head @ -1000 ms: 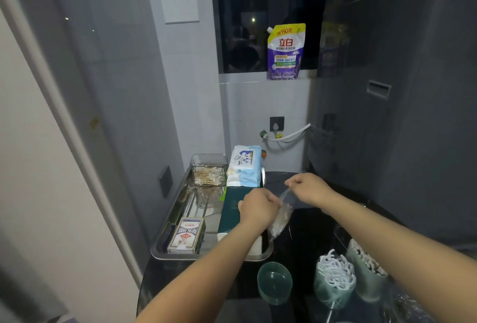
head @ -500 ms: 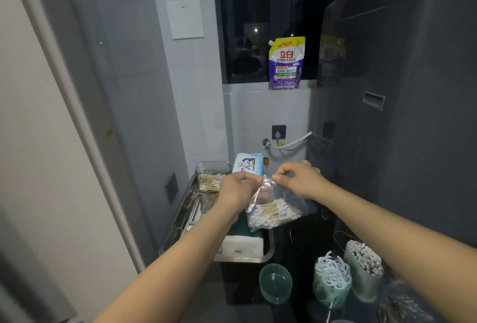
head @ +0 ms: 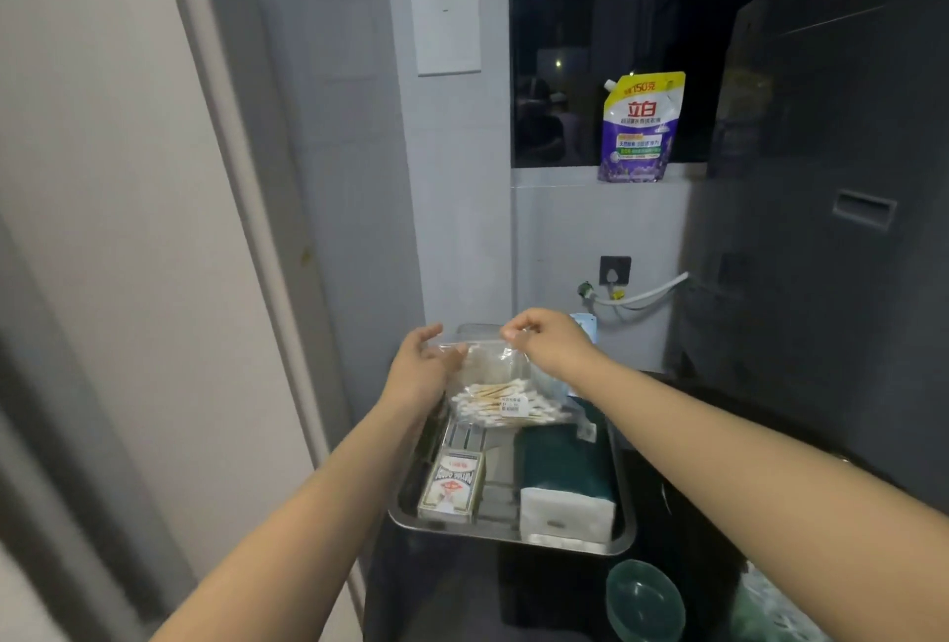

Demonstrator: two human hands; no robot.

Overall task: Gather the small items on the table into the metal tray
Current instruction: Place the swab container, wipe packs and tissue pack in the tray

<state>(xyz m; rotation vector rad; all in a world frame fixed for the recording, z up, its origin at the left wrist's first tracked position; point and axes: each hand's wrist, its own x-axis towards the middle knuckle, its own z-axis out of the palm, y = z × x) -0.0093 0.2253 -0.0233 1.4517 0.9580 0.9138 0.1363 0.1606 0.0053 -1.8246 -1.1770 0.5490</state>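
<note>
The clear bag of cotton swabs (head: pixel 500 395) hangs over the far half of the metal tray (head: pixel 513 533), its top edge stretched sideways between the two hands and its swab-filled bottom directly below the grips. The right hand (head: pixel 549 341) pinches one top corner; the left hand (head: pixel 423 366) grips the other, fingers loosely curled. Release calls for a straight lowering. Compared with half a second ago, the bag sits farther left, over the tray, revealing the card box (head: pixel 452 487) and the green tissue pack (head: pixel 565 482).
</note>
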